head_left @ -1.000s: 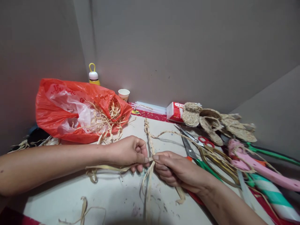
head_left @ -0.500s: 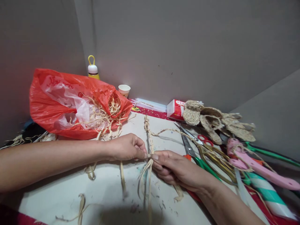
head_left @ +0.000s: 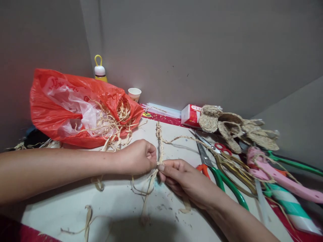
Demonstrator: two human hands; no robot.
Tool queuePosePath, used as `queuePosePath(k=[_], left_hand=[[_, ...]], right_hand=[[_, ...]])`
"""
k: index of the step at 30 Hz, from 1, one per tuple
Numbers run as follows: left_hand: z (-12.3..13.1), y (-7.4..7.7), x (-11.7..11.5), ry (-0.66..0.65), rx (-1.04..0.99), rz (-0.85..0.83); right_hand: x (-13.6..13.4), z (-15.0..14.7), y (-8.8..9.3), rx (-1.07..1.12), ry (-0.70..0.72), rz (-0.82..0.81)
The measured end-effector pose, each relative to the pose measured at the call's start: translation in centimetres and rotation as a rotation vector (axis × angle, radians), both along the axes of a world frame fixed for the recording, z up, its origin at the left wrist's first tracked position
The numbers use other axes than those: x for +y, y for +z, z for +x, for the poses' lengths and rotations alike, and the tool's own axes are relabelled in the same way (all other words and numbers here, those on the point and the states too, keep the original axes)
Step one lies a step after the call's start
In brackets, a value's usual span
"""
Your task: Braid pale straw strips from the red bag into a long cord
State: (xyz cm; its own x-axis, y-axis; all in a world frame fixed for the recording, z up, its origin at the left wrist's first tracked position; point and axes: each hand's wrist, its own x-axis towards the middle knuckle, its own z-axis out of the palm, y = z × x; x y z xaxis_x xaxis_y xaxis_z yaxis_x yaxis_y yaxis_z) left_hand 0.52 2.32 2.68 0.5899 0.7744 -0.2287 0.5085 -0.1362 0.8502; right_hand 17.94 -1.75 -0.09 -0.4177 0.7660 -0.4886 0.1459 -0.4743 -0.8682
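Observation:
A narrow braid of dry straw (head_left: 159,141) lies lengthwise on the white work surface, its far end pointing away from me. At its near end my left hand (head_left: 141,157) is closed, fingers curled around the strands. Right beside it, my right hand (head_left: 180,174) pinches the same end of the braid between thumb and forefinger. Loose straw strands (head_left: 148,190) hang from under the fingers toward me. The exact crossing of the strands is hidden by my fingertips. A thin twisted straw cord (head_left: 180,137) runs off the braid to the right.
A red plastic bag (head_left: 63,97) with loose straw stands at left, near a paper cup (head_left: 134,94) and a bottle (head_left: 100,71). At right lie green-handled scissors (head_left: 233,188), brass-coloured scissors (head_left: 234,174), a pink glue gun (head_left: 285,183), woven straw pieces (head_left: 233,129) and a tissue pack (head_left: 190,115).
The loose strands have swung left, toward my left hand. My left fingers have curled in further, and my right hand has shifted slightly left.

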Motion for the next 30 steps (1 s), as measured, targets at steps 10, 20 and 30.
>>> queuePosePath(k=[10,20,30], left_hand=[[0.0,1.0,-2.2,-0.033,0.246,0.315],[-0.1,0.0,-3.8,-0.083,0.32,0.345],[-1.1,1.3,-4.2,-0.058,0.175,0.181]], right_hand=[[-1.6,-2.7,0.1,0.138,-0.303,-0.05],[-2.1,-3.1,0.3,0.298,-0.314,-0.102],[-2.0,-2.9,0.5,0.305,-0.361,-0.08]])
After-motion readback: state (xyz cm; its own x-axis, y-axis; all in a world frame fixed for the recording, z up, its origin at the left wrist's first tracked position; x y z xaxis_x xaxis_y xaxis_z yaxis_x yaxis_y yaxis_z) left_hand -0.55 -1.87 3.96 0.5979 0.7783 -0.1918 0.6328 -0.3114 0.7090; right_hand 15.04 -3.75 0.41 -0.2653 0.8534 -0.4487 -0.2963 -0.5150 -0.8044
